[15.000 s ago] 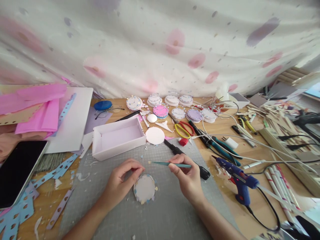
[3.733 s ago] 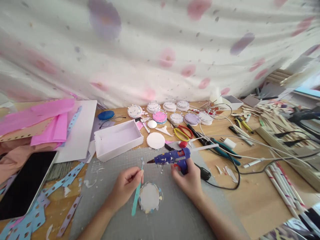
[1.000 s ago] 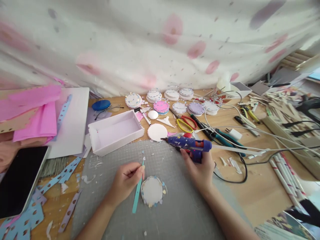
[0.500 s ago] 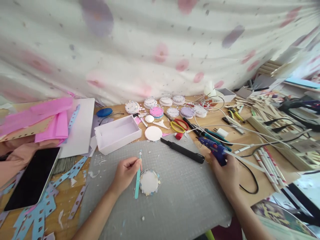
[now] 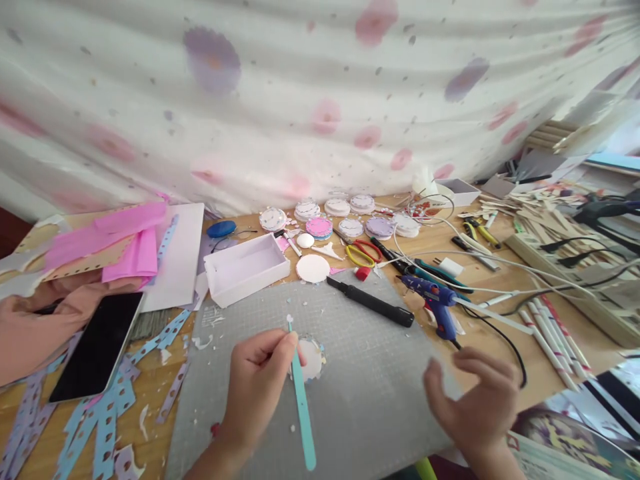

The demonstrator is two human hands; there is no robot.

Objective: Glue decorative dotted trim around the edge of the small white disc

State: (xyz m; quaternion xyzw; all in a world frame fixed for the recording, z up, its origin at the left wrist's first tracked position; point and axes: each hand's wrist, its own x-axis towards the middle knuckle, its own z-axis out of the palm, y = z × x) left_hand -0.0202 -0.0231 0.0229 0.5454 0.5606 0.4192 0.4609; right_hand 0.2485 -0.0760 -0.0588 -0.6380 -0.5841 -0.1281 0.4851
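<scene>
My left hand [image 5: 263, 377] pinches turquoise tweezers [image 5: 305, 423] over the cutting mat, tip pointing away from me. At the tip sits a tiny pale piece [image 5: 289, 319], too small to name. Partly hidden behind the hand and tweezers, a round white disc [image 5: 312, 357] with a decorated edge lies on the mat. My right hand [image 5: 475, 400] is empty, fingers apart and slightly blurred, above the mat's right edge. Just beyond it rests a blue hot glue gun [image 5: 436, 300] on the table, a white glue stick jutting from its back.
The grey cutting mat [image 5: 370, 400] carries a black pen-like tool [image 5: 373, 303] and paper scraps. A white box [image 5: 247, 270], several decorated discs [image 5: 319, 227], scissors [image 5: 363, 255] and pliers stand behind. A phone [image 5: 97, 347] and punched paper strips lie left; markers [image 5: 555, 337] and a power strip [image 5: 575, 293] right.
My right hand has let go of the glue gun and drawn back toward me. My left hand has come nearer with the tweezers, now partly covering the disc. The view has shifted slightly.
</scene>
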